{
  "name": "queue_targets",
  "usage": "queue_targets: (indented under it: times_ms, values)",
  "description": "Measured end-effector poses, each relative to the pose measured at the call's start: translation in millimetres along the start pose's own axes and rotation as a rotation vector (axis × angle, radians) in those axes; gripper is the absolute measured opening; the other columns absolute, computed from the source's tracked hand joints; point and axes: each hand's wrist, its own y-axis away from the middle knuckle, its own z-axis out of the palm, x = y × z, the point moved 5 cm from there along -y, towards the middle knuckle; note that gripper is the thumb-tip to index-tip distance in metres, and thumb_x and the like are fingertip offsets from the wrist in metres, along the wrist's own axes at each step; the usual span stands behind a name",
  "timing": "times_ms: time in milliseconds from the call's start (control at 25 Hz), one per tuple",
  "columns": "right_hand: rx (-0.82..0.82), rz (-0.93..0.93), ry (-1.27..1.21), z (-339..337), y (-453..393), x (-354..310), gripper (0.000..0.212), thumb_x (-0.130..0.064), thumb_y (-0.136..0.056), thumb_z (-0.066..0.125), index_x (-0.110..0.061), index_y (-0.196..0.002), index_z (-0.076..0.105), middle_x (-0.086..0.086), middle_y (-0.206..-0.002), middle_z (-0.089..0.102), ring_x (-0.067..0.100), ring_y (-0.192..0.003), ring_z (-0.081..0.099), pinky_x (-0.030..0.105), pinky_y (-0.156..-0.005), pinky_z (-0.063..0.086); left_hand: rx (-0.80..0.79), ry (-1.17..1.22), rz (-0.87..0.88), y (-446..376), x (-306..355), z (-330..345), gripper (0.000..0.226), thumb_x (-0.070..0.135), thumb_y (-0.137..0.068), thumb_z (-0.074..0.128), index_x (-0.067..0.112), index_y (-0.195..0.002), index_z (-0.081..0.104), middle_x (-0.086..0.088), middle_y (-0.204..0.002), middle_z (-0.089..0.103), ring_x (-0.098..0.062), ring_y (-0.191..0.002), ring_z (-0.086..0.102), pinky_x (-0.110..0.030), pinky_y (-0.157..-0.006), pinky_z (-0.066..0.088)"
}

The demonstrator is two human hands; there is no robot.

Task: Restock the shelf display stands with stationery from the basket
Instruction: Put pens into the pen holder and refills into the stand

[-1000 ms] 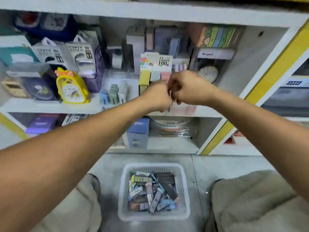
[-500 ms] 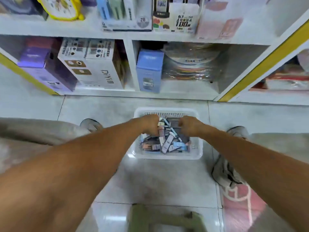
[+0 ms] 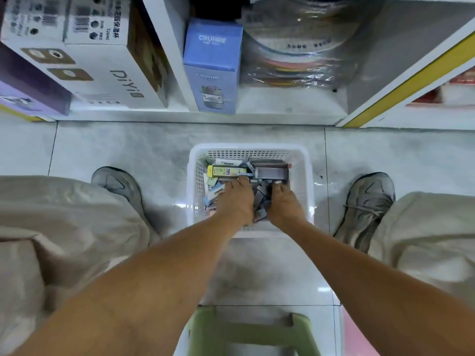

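1. Leftmost, up and left of the basket (image 3: 249, 150): white carton marked "DiYi" (image 3: 102, 70) on the bottom shelf, purple box (image 3: 28, 86) tight against its left side.
2. Left shoe (image 3: 120, 186) on the floor tiles (image 3: 123, 150), apart from the basket's left wall; a strip of bare tile lies between them.
3. Left hand (image 3: 236, 201) inside the basket, fingers bent down onto the stationery packs (image 3: 228, 172); whether they clamp a pack cannot be told.
4. Basket: white, perforated, on the tiles between both shoes, its far rim short of the shelf edge with bare floor between. Small packs lie jumbled inside, a yellow-green one against the far-left corner.
5. Right hand (image 3: 282, 204) just beside the left, also in the basket; fingers curled into the packs, grip unreadable.
6. Blue box (image 3: 213, 70) upright on the shelf beyond the basket; wrapped coloured rolls (image 3: 298, 47) to its right.
7. Right shoe (image 3: 367, 201) well clear of the basket's right wall.
8. Green stool (image 3: 252, 332) nearer than the basket, at the bottom edge of view.
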Motion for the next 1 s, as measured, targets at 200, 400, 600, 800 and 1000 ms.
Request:
queue_targets:
  times_ms: [200,400,600,800,1000]
  values:
    - [-0.010,0.055,-0.088,7,-1,-1,0.027,-0.007,-0.093,0.053,-0.006,-0.120,0.056,0.017,-0.122,0.061,0.035,-0.111,0.059,0.036,-0.084,0.047,0.077,-0.083,0.049,-10,-3,-3,0.076,0.005,-0.070,0.076,0.004,-0.134,0.034,-0.017,-0.132,0.051,-0.033,-0.126,0.046,-0.053,-0.102,0.040]
    - [0.037,0.086,-0.257,-2,-2,4,0.012,-0.019,-0.096,0.054,-0.014,-0.086,0.059,0.005,-0.084,0.062,0.026,-0.076,0.057,0.030,-0.065,0.042,0.045,-0.186,0.077,-10,-11,-1,0.063,0.016,-0.072,0.076,0.009,-0.127,0.045,-0.012,-0.124,0.056,-0.031,-0.120,0.051,-0.053,-0.100,0.038]
    - [0.185,0.335,-0.647,-19,-1,14,0.023,-0.025,-0.098,0.051,-0.015,-0.080,0.061,0.007,-0.070,0.068,0.021,-0.054,0.066,0.025,-0.041,0.046,0.084,-0.107,0.143,-9,-19,-20,0.064,0.015,-0.071,0.074,0.011,-0.131,0.051,-0.010,-0.123,0.051,-0.028,-0.112,0.053,-0.040,-0.089,0.049]
    - [0.215,0.580,-1.146,-19,-13,8,0.013,-0.007,-0.092,0.052,-0.006,-0.085,0.062,0.013,-0.075,0.067,0.019,-0.045,0.057,0.023,-0.046,0.046,0.251,-0.270,0.238,-13,-12,-44,0.057,0.006,-0.076,0.070,0.010,-0.129,0.051,-0.010,-0.125,0.044,-0.028,-0.117,0.045,-0.045,-0.095,0.044]
    - [0.210,0.766,-1.500,-11,-16,2,0.013,-0.015,-0.093,0.061,-0.005,-0.098,0.068,0.014,-0.083,0.068,0.022,-0.056,0.062,0.020,-0.040,0.043,0.325,-0.263,0.350,-20,-3,-47,0.061,-0.003,-0.073,0.067,0.000,-0.130,0.045,-0.015,-0.129,0.042,-0.030,-0.119,0.046,-0.040,-0.103,0.043]
